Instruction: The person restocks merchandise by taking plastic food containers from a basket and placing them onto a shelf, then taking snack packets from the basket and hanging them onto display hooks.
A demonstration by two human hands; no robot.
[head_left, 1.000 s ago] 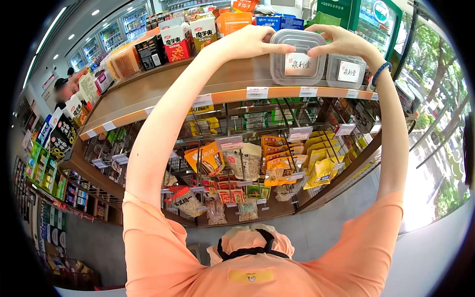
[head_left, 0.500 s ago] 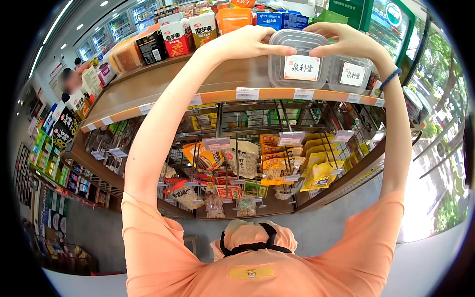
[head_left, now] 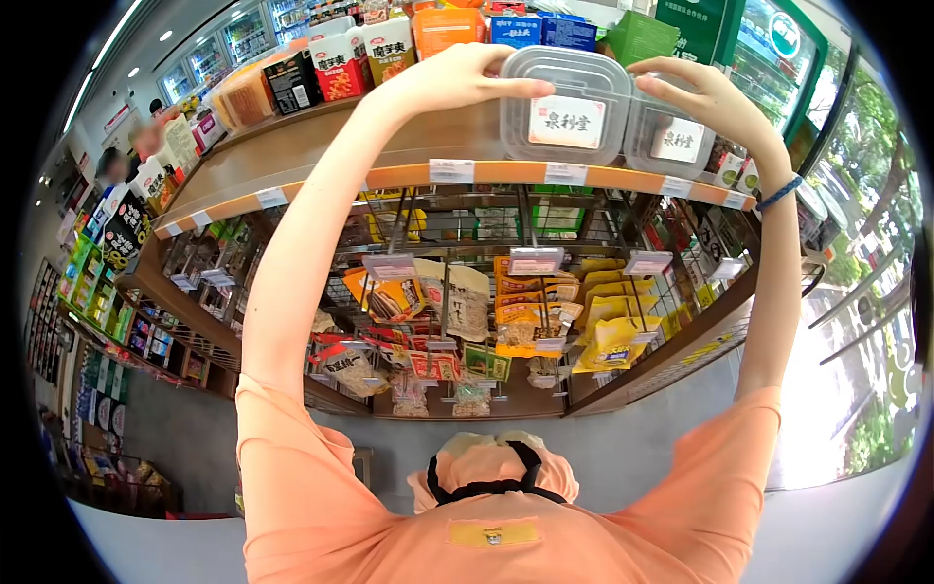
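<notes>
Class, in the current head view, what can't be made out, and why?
All in the head view:
Left hand: fingertips except the thumb's, hidden behind the square clear plastic container with a white label.
Right hand: whether it touches the clear plastic container beside that one; the overlap hides contact.
White paper price tags: print too small to read.
Green-framed glass-doored fridge: top cut off by the picture's upper edge.
</notes>
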